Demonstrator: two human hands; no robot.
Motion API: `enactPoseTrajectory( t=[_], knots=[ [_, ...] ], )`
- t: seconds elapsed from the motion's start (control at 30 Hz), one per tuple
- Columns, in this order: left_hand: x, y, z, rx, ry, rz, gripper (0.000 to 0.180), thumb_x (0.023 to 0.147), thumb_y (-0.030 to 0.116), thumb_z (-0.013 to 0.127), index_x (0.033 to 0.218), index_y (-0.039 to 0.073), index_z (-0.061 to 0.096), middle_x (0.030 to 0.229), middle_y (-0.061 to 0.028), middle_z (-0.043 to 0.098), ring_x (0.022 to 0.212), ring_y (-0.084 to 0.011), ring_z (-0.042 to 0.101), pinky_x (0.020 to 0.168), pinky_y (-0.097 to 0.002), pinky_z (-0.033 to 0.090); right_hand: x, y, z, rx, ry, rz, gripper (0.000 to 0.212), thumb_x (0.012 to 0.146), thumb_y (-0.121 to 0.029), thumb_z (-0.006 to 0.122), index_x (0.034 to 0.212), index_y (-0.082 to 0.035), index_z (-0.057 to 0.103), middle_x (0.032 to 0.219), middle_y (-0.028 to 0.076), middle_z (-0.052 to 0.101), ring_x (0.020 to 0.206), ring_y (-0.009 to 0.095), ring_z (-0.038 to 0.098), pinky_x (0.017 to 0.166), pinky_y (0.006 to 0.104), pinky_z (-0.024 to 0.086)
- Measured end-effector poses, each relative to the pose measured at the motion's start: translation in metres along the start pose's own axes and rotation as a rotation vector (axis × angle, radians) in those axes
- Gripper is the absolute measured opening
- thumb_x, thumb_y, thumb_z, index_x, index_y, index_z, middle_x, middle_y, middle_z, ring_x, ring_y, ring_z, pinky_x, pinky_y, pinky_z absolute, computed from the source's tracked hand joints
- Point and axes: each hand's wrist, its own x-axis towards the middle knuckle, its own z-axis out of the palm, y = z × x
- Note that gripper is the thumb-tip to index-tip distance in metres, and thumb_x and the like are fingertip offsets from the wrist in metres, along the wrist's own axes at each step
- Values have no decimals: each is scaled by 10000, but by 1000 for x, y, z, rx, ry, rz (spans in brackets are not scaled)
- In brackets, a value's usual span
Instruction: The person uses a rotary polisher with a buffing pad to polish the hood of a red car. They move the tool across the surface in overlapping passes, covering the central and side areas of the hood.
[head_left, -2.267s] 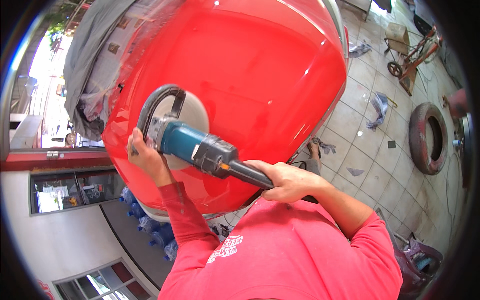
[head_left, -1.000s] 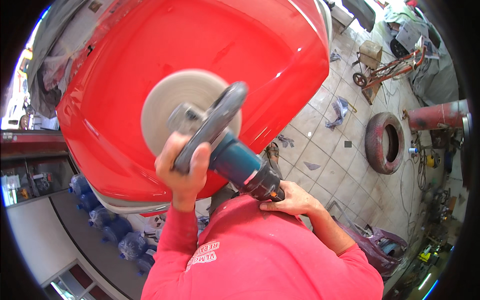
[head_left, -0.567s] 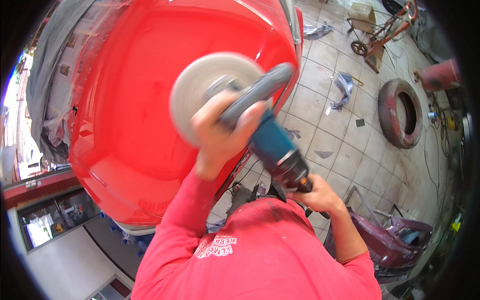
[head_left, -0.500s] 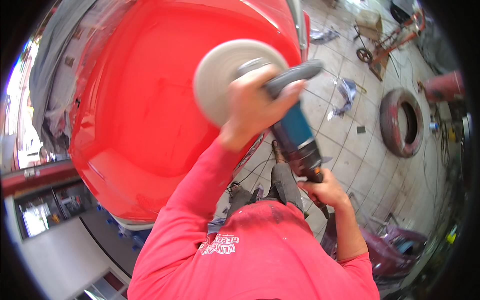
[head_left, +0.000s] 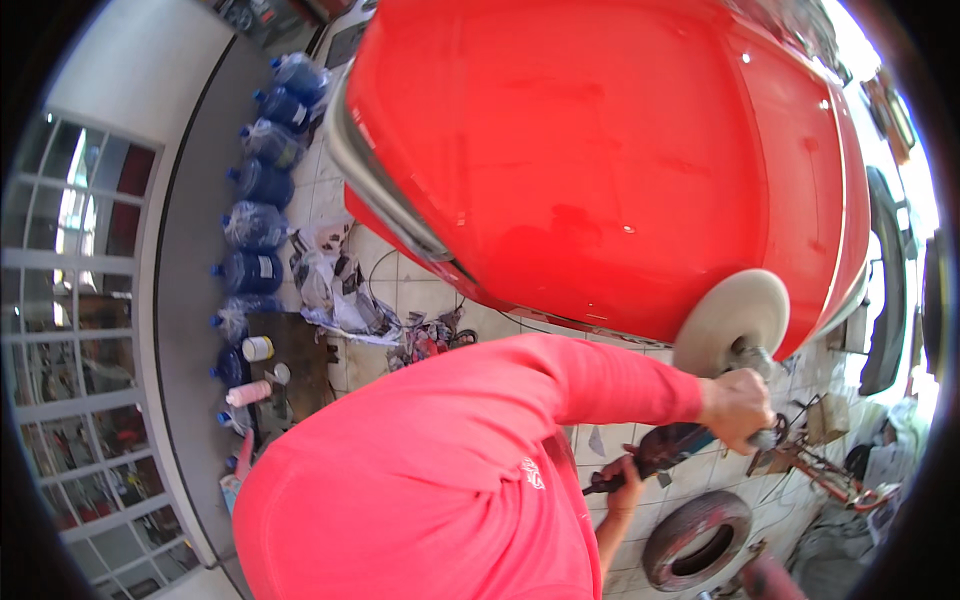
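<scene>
A polisher with a teal and black body is held between my two hands at the lower right. My left hand wraps round its front, by the dark handle, and my right hand closes on the rear end. The polisher's big round pale pad stands tilted at the near edge of a glossy red car panel. Whether the pad touches the paint I cannot tell. My left forearm in a red sleeve reaches across, and the fingers' undersides are hidden.
Several blue water jugs line the wall at left. Crumpled plastic and paper lie beside the car. A worn tire and a hand truck are on the tiled floor. A cable runs near the car.
The view has swung left, bringing the jugs and windowed wall in. My hands and the polisher now show lower right; both hands keep their hold. The pad has shifted to the panel's near edge.
</scene>
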Motion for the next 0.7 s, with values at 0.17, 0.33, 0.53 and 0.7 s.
enactPoseTrajectory(
  t=[0.17,0.33,0.53,0.7],
  knots=[
    [-173,16,-138,48,157,-14,380,718,441,839,752,114,649,703,-81,648,718,-312,687,735,-455,554,-36,51,109,-471,-182,12,460,996,-328,732,1307,-24,582,832,29,640,699,140,607,654,323,503],
    [-295,36,-235,44,282,-154,350,713,392,852,758,125,630,714,-42,622,734,-276,645,699,-439,519,-51,94,156,-548,-232,67,473,1001,-385,728,1280,-30,587,867,26,642,727,133,607,655,314,494],
    [-342,44,-300,132,551,-263,327,694,345,855,757,129,617,708,-25,617,695,-278,631,641,-427,497,-36,91,160,-460,-238,114,498,1007,-454,725,1247,-38,594,909,22,645,761,124,608,656,304,484],
    [-320,9,-349,246,650,-281,357,694,387,848,670,127,603,661,-52,622,662,-295,653,635,-437,509,4,54,171,-374,-391,119,526,1012,-511,721,1219,-44,600,945,19,648,789,116,609,657,295,475]
  ],
)
